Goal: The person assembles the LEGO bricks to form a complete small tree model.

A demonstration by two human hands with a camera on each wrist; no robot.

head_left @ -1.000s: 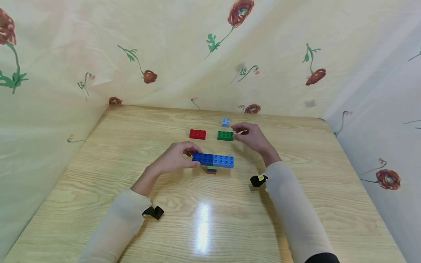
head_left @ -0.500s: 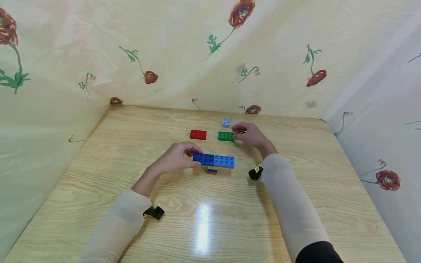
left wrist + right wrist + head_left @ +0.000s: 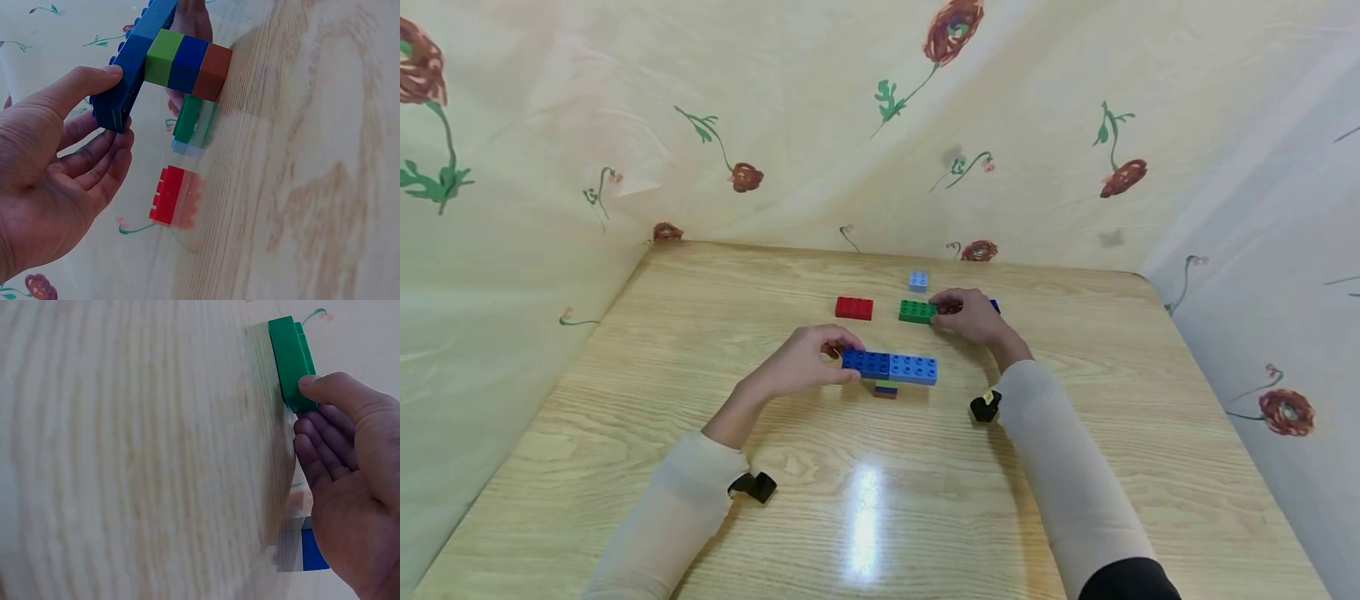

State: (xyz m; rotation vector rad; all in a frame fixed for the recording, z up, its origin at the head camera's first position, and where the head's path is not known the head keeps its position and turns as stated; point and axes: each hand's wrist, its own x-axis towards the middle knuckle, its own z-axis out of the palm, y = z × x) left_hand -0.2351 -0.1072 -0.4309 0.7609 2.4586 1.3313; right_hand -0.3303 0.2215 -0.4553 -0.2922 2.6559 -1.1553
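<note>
1. Head: looks from high above the near side of the table (image 3: 1112,358), forward and down toward the far edge, taking in both far corners and the cloth (image 3: 820,125) behind; the farthest and widest view.
2. Left wrist: low and close by the left hand (image 3: 805,358), facing the far edge, rolled sideways so the tabletop lies at the frame's right.
3. Right wrist: low and close by the right hand (image 3: 972,317), facing the far edge, rolled the other way, tabletop at the frame's left.
4. Head and left wrist share the left hand, stack (image 3: 889,367) and red brick (image 3: 853,308).
5. Head and right wrist share the blue brick (image 3: 314,551).
6. All three share the right hand and green brick (image 3: 917,312).
</note>
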